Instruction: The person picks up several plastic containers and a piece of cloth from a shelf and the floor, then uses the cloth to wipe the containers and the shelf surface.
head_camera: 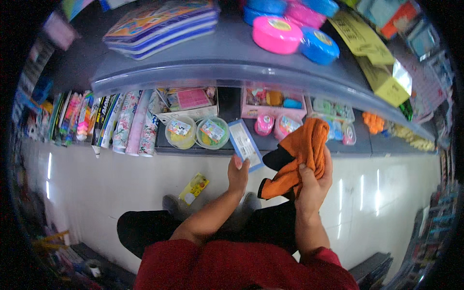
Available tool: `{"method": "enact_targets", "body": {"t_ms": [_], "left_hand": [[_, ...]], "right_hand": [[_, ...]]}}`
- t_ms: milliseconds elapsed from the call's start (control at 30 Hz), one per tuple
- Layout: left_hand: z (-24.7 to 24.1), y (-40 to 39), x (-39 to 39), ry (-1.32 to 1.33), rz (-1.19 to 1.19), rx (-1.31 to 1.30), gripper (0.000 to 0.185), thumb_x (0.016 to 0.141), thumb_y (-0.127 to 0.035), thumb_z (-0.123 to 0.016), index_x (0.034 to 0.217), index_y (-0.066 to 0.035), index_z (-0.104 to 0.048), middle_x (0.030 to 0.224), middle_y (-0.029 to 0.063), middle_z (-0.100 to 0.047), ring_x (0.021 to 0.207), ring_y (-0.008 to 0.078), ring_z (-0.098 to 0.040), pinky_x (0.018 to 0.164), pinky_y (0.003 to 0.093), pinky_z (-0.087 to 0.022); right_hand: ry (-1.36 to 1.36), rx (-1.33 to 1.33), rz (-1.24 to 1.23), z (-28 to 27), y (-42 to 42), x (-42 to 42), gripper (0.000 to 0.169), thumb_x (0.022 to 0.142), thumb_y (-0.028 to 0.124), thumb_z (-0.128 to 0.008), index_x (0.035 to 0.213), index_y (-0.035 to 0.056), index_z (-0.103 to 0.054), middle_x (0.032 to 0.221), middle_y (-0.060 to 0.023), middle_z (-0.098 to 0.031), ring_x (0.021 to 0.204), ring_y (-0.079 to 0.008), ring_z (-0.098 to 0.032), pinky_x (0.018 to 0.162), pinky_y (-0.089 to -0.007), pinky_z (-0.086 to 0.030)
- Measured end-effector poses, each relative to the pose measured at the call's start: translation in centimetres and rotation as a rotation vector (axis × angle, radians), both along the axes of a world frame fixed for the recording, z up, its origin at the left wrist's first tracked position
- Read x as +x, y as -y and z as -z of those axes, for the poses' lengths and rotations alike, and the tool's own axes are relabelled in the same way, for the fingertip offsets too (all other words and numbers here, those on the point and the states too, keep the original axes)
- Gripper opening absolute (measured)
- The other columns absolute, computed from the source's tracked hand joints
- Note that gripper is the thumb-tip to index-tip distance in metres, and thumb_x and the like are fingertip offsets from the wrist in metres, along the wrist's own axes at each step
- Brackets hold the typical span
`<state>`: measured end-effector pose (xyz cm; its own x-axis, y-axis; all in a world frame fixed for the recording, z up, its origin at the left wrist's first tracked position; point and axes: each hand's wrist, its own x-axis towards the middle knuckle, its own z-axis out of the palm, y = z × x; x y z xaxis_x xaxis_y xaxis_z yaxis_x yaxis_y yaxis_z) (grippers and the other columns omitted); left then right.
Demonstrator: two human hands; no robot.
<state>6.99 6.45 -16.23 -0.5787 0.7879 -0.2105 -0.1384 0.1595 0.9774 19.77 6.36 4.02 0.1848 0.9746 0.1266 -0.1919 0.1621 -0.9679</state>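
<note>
My left hand (238, 175) grips the lower end of a flat blue-bordered pack (246, 143) with a white printed panel. The pack tilts over the front edge of the lower shelf. In my right hand (315, 186) is a bunched orange cloth (304, 156) with black edging, raised in front of the shelf. Just left of the pack stand two clear round tubs, one with yellow contents (180, 132) and one with green (212, 133). A small pink container (264, 124) and a pink-lidded tub (287, 127) sit on its other side, the tub partly behind the cloth.
An upper shelf edge (235, 74) overhangs the lower goods. Above it lie stacked packs (159, 29) and round pink tins (277, 34). Rolled floral paper (127, 121) stands at left. A yellow packet (194, 188) lies on the floor (362, 195) near my feet.
</note>
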Motion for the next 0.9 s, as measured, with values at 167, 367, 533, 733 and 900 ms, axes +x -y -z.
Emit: {"method": "enact_targets", "body": {"t_ms": [167, 367, 533, 733, 900], "left_hand": [[-4.1, 1.9, -3.2, 0.345, 0.078, 0.014, 0.025, 0.087, -0.028, -0.061, 0.079, -0.005, -0.056, 0.073, 0.0031, -0.061, 0.066, 0.0107, -0.056, 0.060, 0.0256, -0.044], [2.2, 5.8, -14.0, -0.646, -0.114, -0.020, 0.040, 0.078, 0.011, -0.047, 0.114, -0.003, -0.054, 0.113, 0.0165, -0.059, 0.108, 0.0299, -0.055, 0.096, 0.0357, -0.040], [17.8, 15.5, -24.3, -0.364, -0.216, -0.475, 0.054, 0.075, -0.017, -0.067, 0.124, 0.000, -0.051, 0.118, 0.0211, -0.053, 0.111, 0.0306, -0.052, 0.090, 0.0377, -0.044], [17.6, 18.1, -18.3, -0.776, 0.328, -1.158, 0.053, 0.074, -0.029, -0.068, 0.117, -0.002, -0.054, 0.114, 0.0164, -0.052, 0.110, 0.0305, -0.052, 0.091, 0.0397, -0.046], [21.8, 18.5, -19.1, -1.023, 0.343, -1.041, 0.052, 0.076, -0.025, -0.065, 0.121, -0.004, -0.049, 0.119, 0.0140, -0.048, 0.112, 0.0290, -0.048, 0.092, 0.0386, -0.044]], "right_hand": [[0.007, 0.031, -0.037, -0.1, -1.0, -1.4, 0.055, 0.079, -0.010, -0.048, 0.132, -0.0056, -0.037, 0.122, -0.0152, -0.051, 0.107, -0.0212, -0.054, 0.093, -0.0313, -0.043], [0.172, 0.075, 0.031, 1.3, -1.3, -2.3, 0.051, 0.078, -0.006, -0.054, 0.128, -0.0017, -0.045, 0.110, -0.0131, -0.057, 0.094, -0.0199, -0.058, 0.081, -0.0299, -0.049], [0.024, 0.142, -0.030, -0.7, 1.4, -3.7, 0.049, 0.080, -0.009, -0.054, 0.127, -0.0038, -0.043, 0.112, -0.0165, -0.057, 0.097, -0.0245, -0.060, 0.085, -0.0347, -0.051], [0.120, 0.054, -0.048, 0.6, 1.9, -3.9, 0.058, 0.076, -0.009, -0.055, 0.132, -0.0062, -0.037, 0.122, -0.0175, -0.052, 0.107, -0.0269, -0.056, 0.093, -0.0365, -0.045], [0.259, 0.004, 0.000, 1.0, 2.7, -4.2, 0.059, 0.078, -0.007, -0.056, 0.133, -0.0059, -0.035, 0.123, -0.0171, -0.052, 0.106, -0.0262, -0.056, 0.091, -0.0355, -0.046]]}}
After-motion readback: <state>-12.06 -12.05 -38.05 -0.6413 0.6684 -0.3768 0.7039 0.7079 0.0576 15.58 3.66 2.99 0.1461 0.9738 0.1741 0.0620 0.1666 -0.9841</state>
